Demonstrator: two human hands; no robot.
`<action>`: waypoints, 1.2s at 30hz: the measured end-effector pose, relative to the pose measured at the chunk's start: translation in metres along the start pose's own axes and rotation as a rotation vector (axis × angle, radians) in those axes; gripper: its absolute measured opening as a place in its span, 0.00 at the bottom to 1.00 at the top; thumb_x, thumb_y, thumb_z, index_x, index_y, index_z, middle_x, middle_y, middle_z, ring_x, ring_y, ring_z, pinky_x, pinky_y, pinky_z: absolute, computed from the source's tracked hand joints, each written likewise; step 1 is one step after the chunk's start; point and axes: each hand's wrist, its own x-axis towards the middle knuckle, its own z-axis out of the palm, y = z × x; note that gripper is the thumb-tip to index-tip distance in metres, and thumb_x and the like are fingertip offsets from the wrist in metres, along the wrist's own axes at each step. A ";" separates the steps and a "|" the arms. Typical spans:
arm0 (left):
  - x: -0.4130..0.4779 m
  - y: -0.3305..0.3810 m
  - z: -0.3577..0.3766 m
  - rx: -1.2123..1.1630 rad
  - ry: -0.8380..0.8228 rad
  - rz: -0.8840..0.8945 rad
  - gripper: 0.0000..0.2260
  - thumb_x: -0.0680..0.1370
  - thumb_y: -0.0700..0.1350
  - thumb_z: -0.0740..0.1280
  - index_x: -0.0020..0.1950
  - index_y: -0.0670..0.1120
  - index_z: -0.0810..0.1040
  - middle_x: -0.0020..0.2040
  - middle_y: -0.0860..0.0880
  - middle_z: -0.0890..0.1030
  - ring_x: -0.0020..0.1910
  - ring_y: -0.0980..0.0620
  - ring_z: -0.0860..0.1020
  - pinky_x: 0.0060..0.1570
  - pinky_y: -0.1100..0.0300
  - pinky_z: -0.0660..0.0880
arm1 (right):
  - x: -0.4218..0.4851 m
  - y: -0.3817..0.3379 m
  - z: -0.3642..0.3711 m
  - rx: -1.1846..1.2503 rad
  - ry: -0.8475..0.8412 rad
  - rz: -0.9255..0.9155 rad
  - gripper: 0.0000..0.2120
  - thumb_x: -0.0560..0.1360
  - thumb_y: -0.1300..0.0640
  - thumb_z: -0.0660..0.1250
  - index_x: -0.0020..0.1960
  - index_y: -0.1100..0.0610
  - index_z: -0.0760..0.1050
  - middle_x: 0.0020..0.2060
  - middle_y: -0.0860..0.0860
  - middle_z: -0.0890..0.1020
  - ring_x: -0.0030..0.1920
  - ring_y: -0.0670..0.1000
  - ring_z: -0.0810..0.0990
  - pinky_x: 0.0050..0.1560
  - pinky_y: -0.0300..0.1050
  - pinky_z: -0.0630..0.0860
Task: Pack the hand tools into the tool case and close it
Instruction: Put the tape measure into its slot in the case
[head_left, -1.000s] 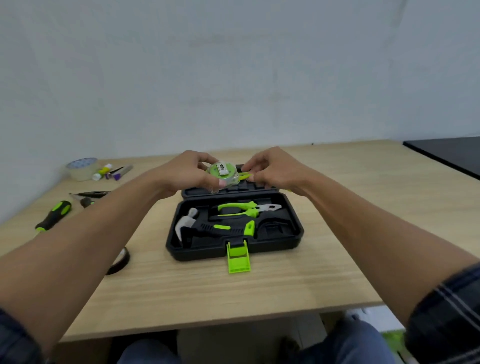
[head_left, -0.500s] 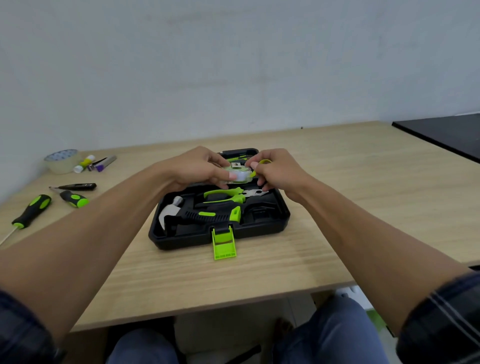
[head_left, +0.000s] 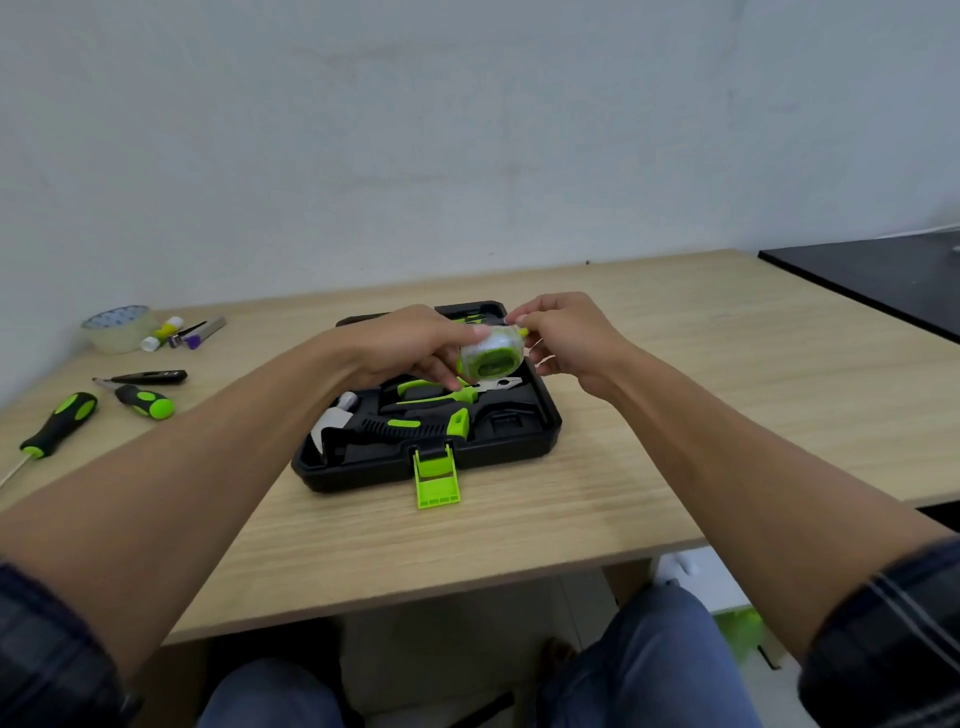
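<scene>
Head view: pale wood-grain table (head_left: 675, 415), matte laminate, straight front edge; tool case (head_left: 524, 441) lies open at its centre.
tool case: hard black moulded plastic, rounded corners, shaped recesses in the tray.
latch (head_left: 438, 478): lime-green ribbed plastic, hangs from the front rim and lies flat on the table.
lid (head_left: 470, 310): only a black strip shows behind the hands.
hammer (head_left: 389, 426): front recess; bright metal claw head at left, black ribbed grip with green inserts running right.
pliers (head_left: 452, 392): recess behind the hammer; green-and-black handles at left, grey metal nose at right.
tape measure (head_left: 491, 358): rounded lime-green body under a pale glossy wrap, slightly blurred; held in the air above the back of the tray, over the pliers, in no recess.
left hand (head_left: 415, 343): fingers and thumb curled round the left side of the tape measure, holding it.
right hand (head_left: 566, 338): thumb and fingertip pinch the upper right edge of the tape measure; other fingers loosely curled.
left of case, well apart: long screwdriver (head_left: 60, 423) and stubby screwdriver (head_left: 145, 402), both with black-and-green rubbery handles; slim black pen-shaped tool (head_left: 150, 376) just behind them.
back left corner: clear tape roll (head_left: 119, 327), 2 small markers (head_left: 200, 335) beside it.
far right: flat black surface (head_left: 883, 280).
</scene>
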 end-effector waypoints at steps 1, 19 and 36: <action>-0.001 -0.001 0.002 0.045 -0.009 0.001 0.14 0.78 0.55 0.65 0.46 0.46 0.83 0.42 0.46 0.84 0.41 0.48 0.80 0.59 0.49 0.74 | -0.002 0.001 -0.002 -0.024 -0.014 0.010 0.08 0.77 0.62 0.63 0.48 0.59 0.81 0.32 0.52 0.77 0.26 0.48 0.74 0.27 0.39 0.72; -0.015 0.002 0.020 0.426 0.069 0.095 0.27 0.66 0.50 0.78 0.61 0.55 0.70 0.52 0.53 0.79 0.48 0.55 0.78 0.52 0.54 0.74 | -0.023 -0.005 -0.010 -0.065 -0.139 0.007 0.07 0.75 0.60 0.70 0.51 0.62 0.81 0.32 0.53 0.78 0.27 0.47 0.74 0.27 0.39 0.71; -0.005 -0.010 0.025 0.519 0.313 0.293 0.34 0.65 0.48 0.78 0.66 0.50 0.66 0.52 0.53 0.77 0.49 0.52 0.76 0.46 0.61 0.70 | -0.021 -0.002 0.000 0.077 -0.088 0.064 0.08 0.78 0.55 0.67 0.42 0.57 0.75 0.33 0.52 0.76 0.26 0.46 0.73 0.23 0.37 0.73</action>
